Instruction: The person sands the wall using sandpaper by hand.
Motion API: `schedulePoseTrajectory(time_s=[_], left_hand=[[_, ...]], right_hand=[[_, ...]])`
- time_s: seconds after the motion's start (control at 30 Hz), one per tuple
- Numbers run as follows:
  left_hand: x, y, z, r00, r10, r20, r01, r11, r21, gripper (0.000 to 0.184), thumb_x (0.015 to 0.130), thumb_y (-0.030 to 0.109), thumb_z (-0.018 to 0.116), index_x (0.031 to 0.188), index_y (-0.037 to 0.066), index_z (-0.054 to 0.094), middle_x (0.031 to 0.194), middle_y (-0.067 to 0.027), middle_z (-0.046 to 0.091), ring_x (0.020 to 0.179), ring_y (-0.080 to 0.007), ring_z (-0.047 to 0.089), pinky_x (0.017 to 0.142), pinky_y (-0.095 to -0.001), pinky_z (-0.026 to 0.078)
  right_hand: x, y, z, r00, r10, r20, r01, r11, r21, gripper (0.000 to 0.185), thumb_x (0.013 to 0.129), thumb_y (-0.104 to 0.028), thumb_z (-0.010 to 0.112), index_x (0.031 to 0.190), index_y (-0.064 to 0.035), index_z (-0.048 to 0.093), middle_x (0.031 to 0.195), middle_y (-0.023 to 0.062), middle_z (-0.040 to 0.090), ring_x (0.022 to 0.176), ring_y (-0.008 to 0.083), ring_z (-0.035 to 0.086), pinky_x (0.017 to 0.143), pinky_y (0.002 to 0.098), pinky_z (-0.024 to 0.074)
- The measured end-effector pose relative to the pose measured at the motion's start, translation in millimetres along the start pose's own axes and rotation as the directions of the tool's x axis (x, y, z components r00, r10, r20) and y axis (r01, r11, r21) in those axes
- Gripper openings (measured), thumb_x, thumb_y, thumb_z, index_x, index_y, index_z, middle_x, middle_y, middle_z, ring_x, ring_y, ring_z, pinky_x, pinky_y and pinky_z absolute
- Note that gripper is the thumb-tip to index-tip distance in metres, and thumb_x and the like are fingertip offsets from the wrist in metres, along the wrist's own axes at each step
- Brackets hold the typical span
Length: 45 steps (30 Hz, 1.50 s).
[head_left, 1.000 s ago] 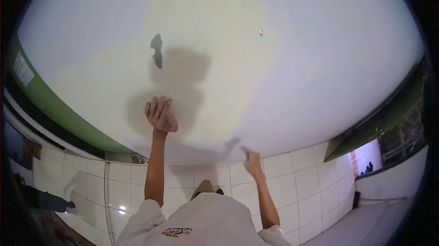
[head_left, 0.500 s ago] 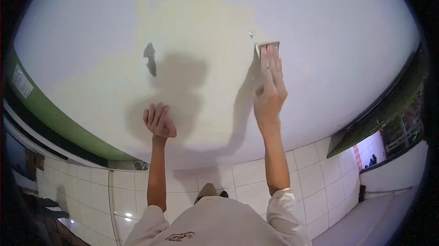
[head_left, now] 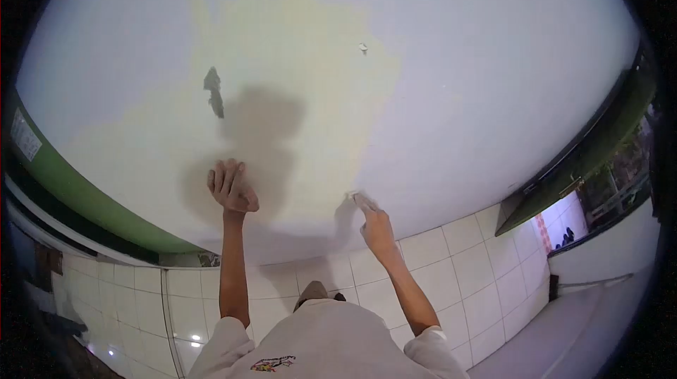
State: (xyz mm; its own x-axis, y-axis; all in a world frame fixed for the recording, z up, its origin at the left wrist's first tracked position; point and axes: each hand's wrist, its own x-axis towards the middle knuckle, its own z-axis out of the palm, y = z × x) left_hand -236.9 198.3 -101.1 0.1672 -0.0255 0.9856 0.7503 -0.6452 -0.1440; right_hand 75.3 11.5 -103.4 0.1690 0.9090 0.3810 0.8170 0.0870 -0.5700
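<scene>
My left hand [head_left: 233, 187] is up at the wall [head_left: 451, 83], its fingers loosely bent and a little apart, with nothing visible in them. Whether it touches the wall or stays just off it, I cannot tell. My right hand [head_left: 378, 227] is low on the wall, right of the yellowish patch [head_left: 317, 47]. Its fingers press a small folded piece of sandpaper [head_left: 353, 196] against the surface; most of that piece is hidden behind them. A grey chipped spot [head_left: 214, 91] lies above my left hand, and a small white chip [head_left: 363, 47] sits higher up the wall.
A green frame [head_left: 92, 196] with a paper label [head_left: 26, 134] borders the wall at left. On the right is a dark green door or shutter [head_left: 543, 203] beside an opening. White floor tiles [head_left: 451, 259] run below the wall. My shadow falls on the wall.
My right hand has moved down the wall with the sandpaper, from beside the small white chip to near the wall's lower edge. My left hand keeps its pose. The view has shifted slightly.
</scene>
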Motion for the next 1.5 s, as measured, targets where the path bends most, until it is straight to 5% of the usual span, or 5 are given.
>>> schedulePoseTrajectory(time_s=[0.67,1.07,1.2,1.43,1.5], left_hand=[[-4,-1,3,1.0,-0.015,-0.014,0.015,1.0,0.0,0.055,0.077,0.028,0.043,0.118,0.003,0.068,0.126,-0.0149,0.065,0.13,-0.0382,0.05,0.115,-0.0492,0.026],[0,7,0,1.0,-0.025,0.001,0.025,1.0,0.0,0.053,0.079,0.027,0.044,0.12,0.004,0.067,0.128,-0.0147,0.064,0.132,-0.0369,0.048,0.116,-0.0488,0.025],[10,4,-17,0.998,-0.015,0.055,0.013,0.999,0.031,0.052,0.08,0.026,0.044,0.121,0.004,0.067,0.129,-0.0136,0.063,0.133,-0.0354,0.047,0.115,-0.0479,0.026],[10,7,-12,0.999,-0.017,0.044,0.015,0.999,0.045,0.053,0.08,0.029,0.044,0.121,0.004,0.067,0.128,-0.014,0.064,0.13,-0.0357,0.05,0.115,-0.0475,0.026],[9,7,-9,1.0,-0.015,0.026,0.014,0.999,0.047,0.055,0.079,0.03,0.043,0.121,0.004,0.067,0.127,-0.015,0.065,0.129,-0.0367,0.051,0.115,-0.0479,0.027]], right_hand=[[143,-75,-62,0.645,-0.465,-0.606,0.407,0.881,-0.243,0.077,0.063,0.022,0.044,0.138,0.003,0.05,0.143,0.018,0.05,0.136,0.0375,0.043,0.111,0.0524,0.0371],[-52,73,111,0.996,-0.059,-0.073,0.053,0.995,-0.081,0.062,0.071,0.015,0.052,0.133,0.0064,0.05,0.137,0.0269,0.05,0.127,0.0463,0.047,0.107,0.0466,0.041],[-151,171,182,0.723,0.223,0.654,-0.027,0.955,-0.297,0.049,0.075,-0.003,0.062,0.123,-0.0037,0.063,0.111,0.0198,0.064,0.105,0.0421,0.058,0.095,0.0457,0.0484],[29,-68,-117,0.98,0.177,-0.086,-0.154,0.961,0.228,0.072,0.067,0.022,0.042,0.132,-0.0051,0.058,0.128,0.0183,0.059,0.107,0.0351,0.065,0.085,0.0337,0.0515],[60,-108,-154,0.828,-0.198,-0.525,0.269,0.961,0.062,0.08,0.065,0.027,0.037,0.134,-0.0067,0.058,0.132,0.0146,0.06,0.125,0.029,0.056,0.093,0.0293,0.0476]])
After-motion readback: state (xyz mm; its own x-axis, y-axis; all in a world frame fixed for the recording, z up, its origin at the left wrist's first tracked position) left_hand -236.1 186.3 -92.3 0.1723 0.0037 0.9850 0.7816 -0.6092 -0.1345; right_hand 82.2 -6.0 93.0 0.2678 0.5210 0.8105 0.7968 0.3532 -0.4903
